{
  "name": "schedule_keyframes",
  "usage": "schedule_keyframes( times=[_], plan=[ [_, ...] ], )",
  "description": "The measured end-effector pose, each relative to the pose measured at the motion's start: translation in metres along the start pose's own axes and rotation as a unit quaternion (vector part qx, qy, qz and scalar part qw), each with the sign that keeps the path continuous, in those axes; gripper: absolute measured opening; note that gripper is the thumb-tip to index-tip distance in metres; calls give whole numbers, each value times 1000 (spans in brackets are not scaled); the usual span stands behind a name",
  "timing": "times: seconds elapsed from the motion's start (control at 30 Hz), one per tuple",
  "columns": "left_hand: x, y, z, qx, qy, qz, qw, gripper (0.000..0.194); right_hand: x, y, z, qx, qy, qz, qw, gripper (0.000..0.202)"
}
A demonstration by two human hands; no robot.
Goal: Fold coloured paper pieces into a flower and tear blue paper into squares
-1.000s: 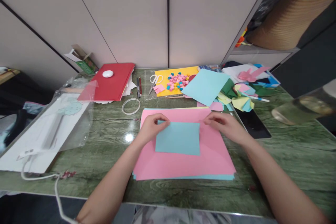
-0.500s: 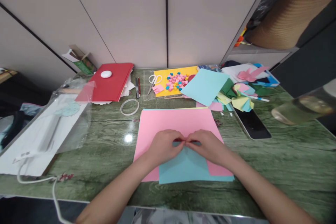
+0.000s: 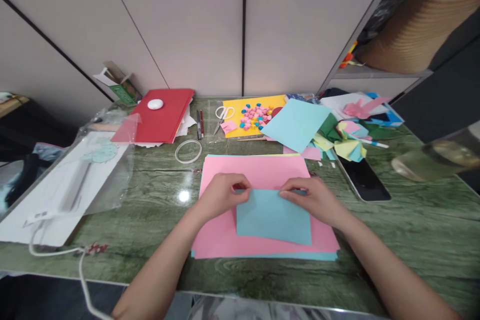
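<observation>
Through my remote camera, I see the left hand (image 3: 224, 195) and right hand (image 3: 317, 200), apart from each other, both pinching the far edge of the rectangular light-blue paper sheet (image 3: 273, 217) over the large pink paper sheet (image 3: 221, 242).

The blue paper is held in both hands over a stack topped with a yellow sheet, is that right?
Not quite: the head view shows the stack's top sheet is pink, not yellow. The left hand and right hand do hold the blue paper over it.
</observation>
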State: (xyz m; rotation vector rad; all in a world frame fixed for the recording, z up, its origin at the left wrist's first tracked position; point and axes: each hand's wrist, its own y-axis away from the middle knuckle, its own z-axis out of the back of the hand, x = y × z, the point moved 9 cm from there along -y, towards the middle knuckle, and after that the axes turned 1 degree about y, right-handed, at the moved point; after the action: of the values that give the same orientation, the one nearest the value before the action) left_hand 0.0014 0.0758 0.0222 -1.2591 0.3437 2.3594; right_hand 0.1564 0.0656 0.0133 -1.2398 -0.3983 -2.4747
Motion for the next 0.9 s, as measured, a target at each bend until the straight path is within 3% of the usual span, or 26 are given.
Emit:
schedule_keyframes(
  times=[0.17, 0.27, 0.33, 0.5, 0.67, 0.9],
  plan=[
    [18, -2, 25, -42, 2, 17, 999, 11, -17, 1, 25, -24, -8, -24, 999, 28],
    [33, -4, 43, -104, -17, 43, 994, 9, -30, 1, 37, -42, -17, -39, 998, 30],
    [40, -4, 47, -134, 15, 63, 989, 13, -32, 0, 39, -48, -21, -39, 998, 30],
    [31, -9, 4, -65, 160, 65, 983, 23, -21, -3, 20, -22, -12, -19, 999, 26],
    [20, -4, -19, -67, 114, 78, 988, 11, -13, -5, 1, -22, 28, 11, 999, 16],
    [5, 2, -38, -21, 44, 16, 999, 10, 17, 1, -23, -49, 134, 81, 986, 12]
  ],
)
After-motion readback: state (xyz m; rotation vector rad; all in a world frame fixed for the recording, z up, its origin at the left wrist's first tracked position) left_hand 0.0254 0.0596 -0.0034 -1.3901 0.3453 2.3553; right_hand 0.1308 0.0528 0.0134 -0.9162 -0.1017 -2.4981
